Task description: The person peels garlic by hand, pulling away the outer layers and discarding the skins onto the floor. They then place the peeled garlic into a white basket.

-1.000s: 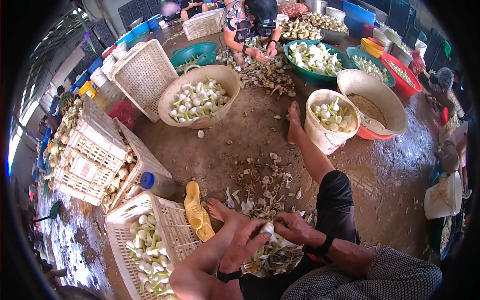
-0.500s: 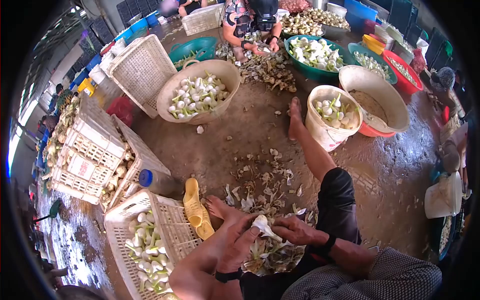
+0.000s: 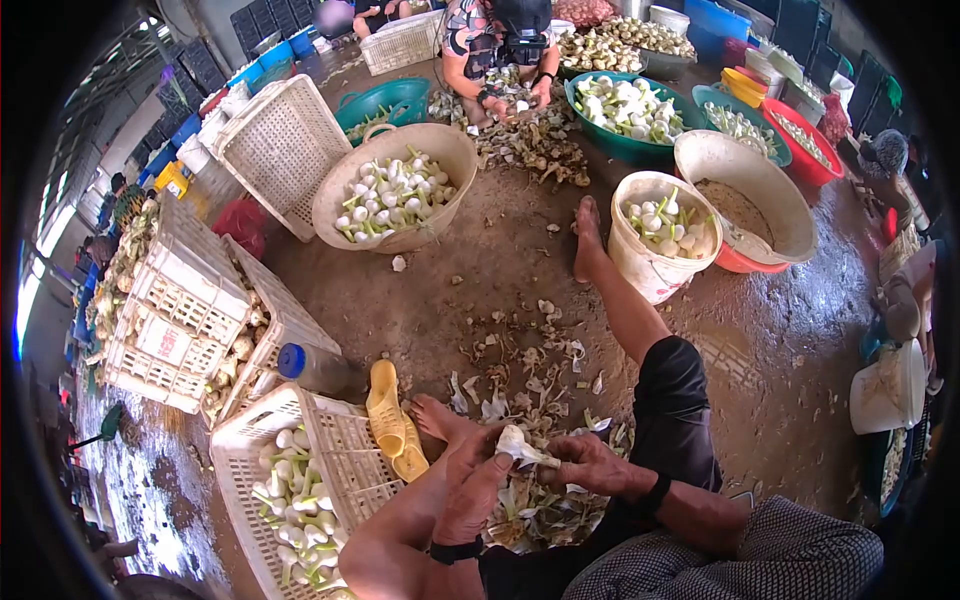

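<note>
Between my two hands is a white garlic bulb [image 3: 513,440], its stem pointing right. My left hand [image 3: 476,488] grips the bulb end, thumb pressed against its lower side. The fingers of my right hand [image 3: 598,464] are pinched around the stem end. Peeled skins and leaves [image 3: 540,510] lie on the floor beneath both hands. Left of my legs stands a white crate [image 3: 345,450] holding peeled bulbs with green stems [image 3: 295,510].
Yellow slippers [image 3: 386,415] and a blue-capped jar [image 3: 318,366] stand by the crate. A beige basin [image 3: 450,150] and white bucket [image 3: 655,262] of garlic stand ahead. Stacked crates [image 3: 180,320] are at the left. A co-worker [image 3: 500,50] sits opposite, beside a green tub [image 3: 620,150].
The bulb has tilted and shifted slightly left and up, and its stem now looks narrower with less loose skin. The co-worker's hands have moved apart and lower.
</note>
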`<control>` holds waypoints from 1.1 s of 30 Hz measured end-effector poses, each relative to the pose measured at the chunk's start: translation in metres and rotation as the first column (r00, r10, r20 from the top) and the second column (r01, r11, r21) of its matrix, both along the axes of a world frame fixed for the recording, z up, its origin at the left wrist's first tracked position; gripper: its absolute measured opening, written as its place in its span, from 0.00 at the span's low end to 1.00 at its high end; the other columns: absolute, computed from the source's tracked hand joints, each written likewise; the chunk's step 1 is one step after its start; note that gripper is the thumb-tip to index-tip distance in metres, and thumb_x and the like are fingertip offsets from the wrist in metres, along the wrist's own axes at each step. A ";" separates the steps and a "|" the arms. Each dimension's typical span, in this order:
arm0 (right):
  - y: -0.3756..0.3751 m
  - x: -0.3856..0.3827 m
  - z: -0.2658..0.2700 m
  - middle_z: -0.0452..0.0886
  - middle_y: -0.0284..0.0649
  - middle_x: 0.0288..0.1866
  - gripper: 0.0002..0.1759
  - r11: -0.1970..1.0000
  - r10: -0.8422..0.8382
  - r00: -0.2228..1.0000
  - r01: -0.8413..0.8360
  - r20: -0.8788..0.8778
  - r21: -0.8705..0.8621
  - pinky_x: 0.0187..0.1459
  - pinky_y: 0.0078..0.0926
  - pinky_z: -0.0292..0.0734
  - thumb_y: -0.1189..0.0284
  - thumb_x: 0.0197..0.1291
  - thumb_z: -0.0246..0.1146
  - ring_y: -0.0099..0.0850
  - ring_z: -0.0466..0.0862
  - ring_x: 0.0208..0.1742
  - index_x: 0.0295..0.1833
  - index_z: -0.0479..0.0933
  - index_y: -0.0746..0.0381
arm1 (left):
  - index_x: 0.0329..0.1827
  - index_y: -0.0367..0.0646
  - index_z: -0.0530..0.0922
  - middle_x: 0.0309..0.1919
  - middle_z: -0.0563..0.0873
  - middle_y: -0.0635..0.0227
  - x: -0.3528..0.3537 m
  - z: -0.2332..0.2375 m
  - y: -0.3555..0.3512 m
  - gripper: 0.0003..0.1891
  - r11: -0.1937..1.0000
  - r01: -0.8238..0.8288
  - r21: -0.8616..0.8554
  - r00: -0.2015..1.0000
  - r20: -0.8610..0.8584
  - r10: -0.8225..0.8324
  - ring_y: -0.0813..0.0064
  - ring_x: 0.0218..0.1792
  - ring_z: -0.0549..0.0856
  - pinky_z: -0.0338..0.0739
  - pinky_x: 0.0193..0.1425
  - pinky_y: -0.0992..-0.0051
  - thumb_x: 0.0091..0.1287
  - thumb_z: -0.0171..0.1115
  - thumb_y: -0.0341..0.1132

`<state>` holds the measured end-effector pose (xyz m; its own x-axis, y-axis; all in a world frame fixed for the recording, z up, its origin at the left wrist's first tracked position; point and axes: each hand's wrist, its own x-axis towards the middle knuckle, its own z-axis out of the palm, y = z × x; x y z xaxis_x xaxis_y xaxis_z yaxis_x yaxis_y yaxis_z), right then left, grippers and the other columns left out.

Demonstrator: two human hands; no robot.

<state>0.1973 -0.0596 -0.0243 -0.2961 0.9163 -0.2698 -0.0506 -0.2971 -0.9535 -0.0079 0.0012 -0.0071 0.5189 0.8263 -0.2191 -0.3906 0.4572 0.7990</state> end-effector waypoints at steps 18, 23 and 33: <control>0.003 -0.012 0.010 0.80 0.34 0.32 0.12 0.960 -0.253 0.935 0.211 -0.250 -0.183 0.31 0.20 0.74 0.69 0.68 0.60 0.20 0.78 0.28 0.49 0.77 0.68 | 0.65 0.32 0.71 0.52 0.83 0.63 -0.002 0.013 0.003 0.28 0.988 0.117 0.102 0.986 -0.130 -0.103 0.75 0.53 0.82 0.76 0.60 0.74 0.62 0.69 0.26; 0.001 -0.012 0.009 0.81 0.34 0.32 0.12 0.959 -0.268 0.940 0.239 -0.212 -0.155 0.31 0.21 0.74 0.70 0.67 0.60 0.21 0.78 0.28 0.48 0.77 0.68 | 0.65 0.32 0.71 0.52 0.83 0.62 -0.001 0.012 0.003 0.27 0.988 0.118 0.103 0.986 -0.127 -0.104 0.75 0.53 0.82 0.76 0.60 0.74 0.62 0.68 0.28; -0.003 -0.010 0.013 0.82 0.36 0.32 0.12 0.952 -0.288 0.944 0.264 -0.161 -0.155 0.32 0.23 0.76 0.74 0.65 0.57 0.22 0.79 0.28 0.48 0.77 0.70 | 0.64 0.33 0.72 0.49 0.83 0.64 -0.001 0.007 0.003 0.28 0.982 0.162 0.095 0.972 -0.188 -0.142 0.77 0.50 0.82 0.76 0.57 0.76 0.61 0.70 0.31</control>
<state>0.1871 -0.0626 -0.0112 -0.0908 0.9295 -0.3575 -0.3153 -0.3673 -0.8750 -0.0091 0.0045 0.0001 0.6004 0.7650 -0.2330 -0.1694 0.4064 0.8979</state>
